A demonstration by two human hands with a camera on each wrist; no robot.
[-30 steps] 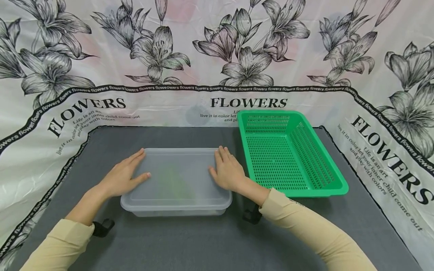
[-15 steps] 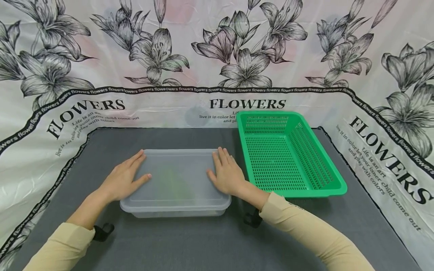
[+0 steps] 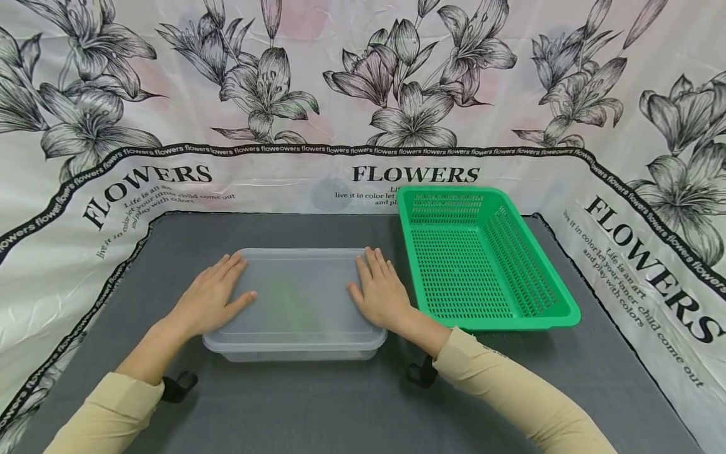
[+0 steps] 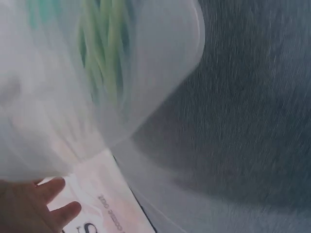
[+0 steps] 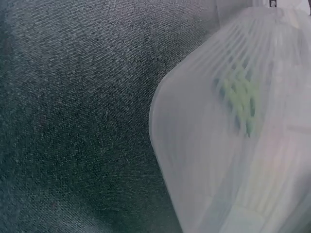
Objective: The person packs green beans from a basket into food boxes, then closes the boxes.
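Observation:
A translucent plastic container (image 3: 300,296) with its lid on lies in the middle of the table. Through its wall, long green stalks (image 4: 104,48) show blurrily in the left wrist view; their kind is unclear. The right wrist view also has a blurred green patch (image 5: 242,99) behind the plastic. My left hand (image 3: 211,296) rests on the lid's left edge, fingers extended and thumb on top. On the opposite edge lies my right hand (image 3: 381,290), fingers straight and pointing away, thumb on the lid.
A green perforated basket (image 3: 553,296) stands to the right, close to my right hand, with no contents visible. Grey cloth (image 3: 295,410) covers the table. A white floral sheet (image 3: 283,183) hangs behind and along the sides. Each wrist has a black strap (image 3: 180,386).
My left hand has shifted very slightly to the right along the lid's edge. My right hand, the container and the basket stay practically where they were.

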